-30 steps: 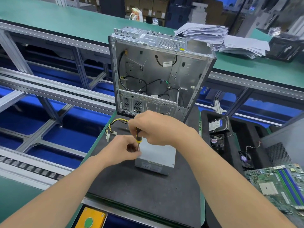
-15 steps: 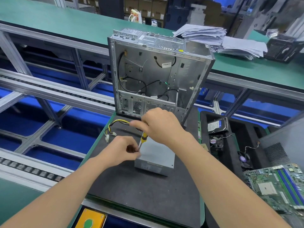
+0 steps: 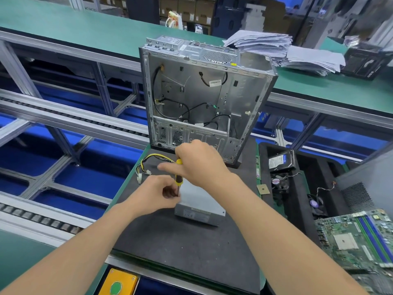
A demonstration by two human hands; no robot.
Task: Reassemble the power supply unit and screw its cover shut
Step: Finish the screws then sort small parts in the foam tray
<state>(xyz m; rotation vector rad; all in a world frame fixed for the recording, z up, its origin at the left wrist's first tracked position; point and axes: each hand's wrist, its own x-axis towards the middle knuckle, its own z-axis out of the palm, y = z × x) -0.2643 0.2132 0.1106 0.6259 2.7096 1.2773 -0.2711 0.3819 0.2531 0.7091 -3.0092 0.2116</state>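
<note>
— Grey steel power supply unit [image 3: 200,201]: cover seated, directly beneath the fingers. Status?
— Right hand [image 3: 200,165] grips screwdriver [image 3: 178,179]; left hand [image 3: 157,192] pinches its shaft. Fastening seemingly underway; remaining screws unseen.

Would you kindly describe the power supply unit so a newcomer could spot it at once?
Find the tall open silver computer case standing at the back of the black work mat. In front of it lies a low grey metal box. Unlike the case, it is closed, with a yellow-handled screwdriver at its corner.
</note>
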